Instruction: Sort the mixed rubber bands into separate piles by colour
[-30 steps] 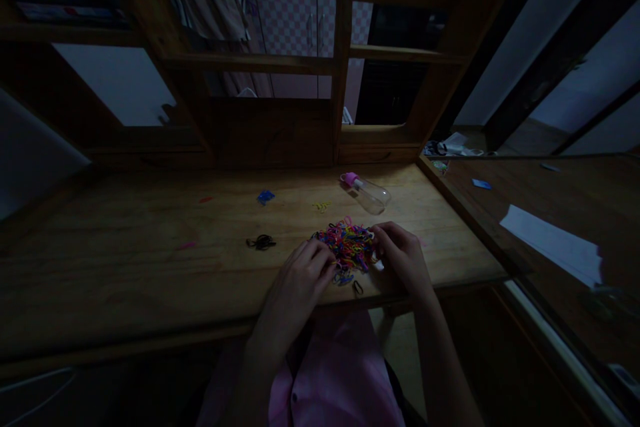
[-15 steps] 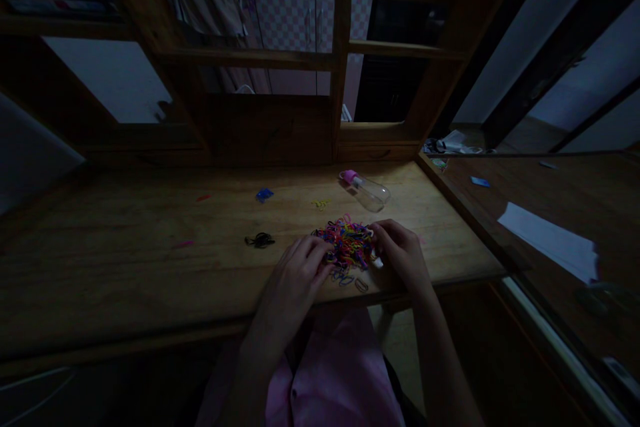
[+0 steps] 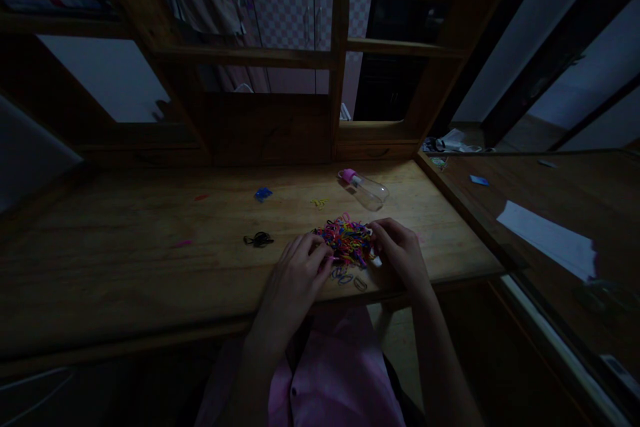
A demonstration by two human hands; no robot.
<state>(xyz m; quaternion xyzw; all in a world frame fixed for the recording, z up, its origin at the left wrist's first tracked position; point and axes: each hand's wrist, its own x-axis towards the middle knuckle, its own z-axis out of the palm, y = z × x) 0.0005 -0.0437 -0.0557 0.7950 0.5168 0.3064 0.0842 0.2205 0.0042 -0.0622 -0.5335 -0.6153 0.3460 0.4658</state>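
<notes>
Multicoloured heap of small, thin loops, probably rubber bands (image 3: 347,240): on the pale wooden table (image 3: 125,267); take the heap as the clock's centre, 12 pointing away from the person.
Left hand (image 3: 299,264): at 8 o'clock, thumb and fingers curled near each other at the heap's edge; whether they pinch a loop, I cannot tell.
Right hand (image 3: 401,251): at 3 o'clock, fingertips at the heap's opposite edge; its grip I cannot tell either.
Small separate groups: black loops (image 3: 259,239) at 9 o'clock, blue pieces (image 3: 263,194) at 10, yellow bits (image 3: 319,203) at 11.
Clear bottle with pink cap (image 3: 371,195): on its side at 1 o'clock.
Step in hand: seemingly picking through the tangle with 2 hands.
Next move: would call for a fine pinch on 1 loop, without dragging its neighbours.
</notes>
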